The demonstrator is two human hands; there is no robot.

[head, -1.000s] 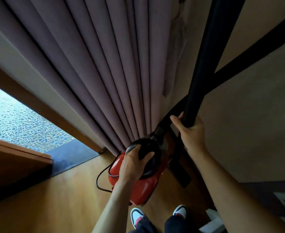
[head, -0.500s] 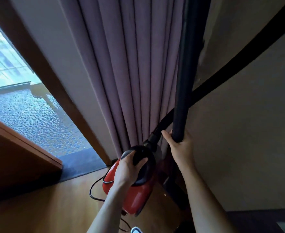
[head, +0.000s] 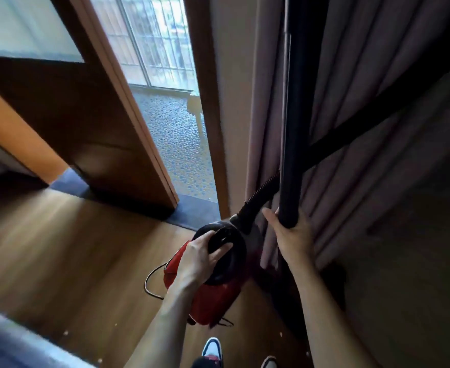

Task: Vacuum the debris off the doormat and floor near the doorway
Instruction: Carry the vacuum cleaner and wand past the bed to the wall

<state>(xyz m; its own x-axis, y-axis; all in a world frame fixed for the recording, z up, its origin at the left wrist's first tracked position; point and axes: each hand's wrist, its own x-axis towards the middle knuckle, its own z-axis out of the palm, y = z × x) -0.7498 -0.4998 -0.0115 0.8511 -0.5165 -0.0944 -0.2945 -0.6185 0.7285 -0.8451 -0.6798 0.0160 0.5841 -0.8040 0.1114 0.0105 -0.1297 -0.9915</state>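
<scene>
A red canister vacuum [head: 213, 296] with a black top handle hangs just above the wooden floor [head: 59, 256]. My left hand [head: 200, 257] grips that black handle. My right hand [head: 292, 235] holds the lower end of the black wand tube [head: 295, 128], which stands upright against the curtain. A ribbed black hose [head: 261, 192] runs from the vacuum's front up and to the right. Small pale crumbs [head: 65, 333] lie on the floor near a grey mat edge [head: 19, 341] at the lower left.
A wooden door [head: 85, 123] stands open at the left, with a dark threshold strip [head: 192, 211] and a pebbled surface outside. Mauve curtains [head: 364, 102] hang at the right. The vacuum's black cord [head: 149, 285] loops on the floor. My shoes [head: 213, 349] show at the bottom.
The view has swung left, bringing the open door and doorway into sight. Both hands keep their hold on the vacuum and the wand, which have shifted right in the view.
</scene>
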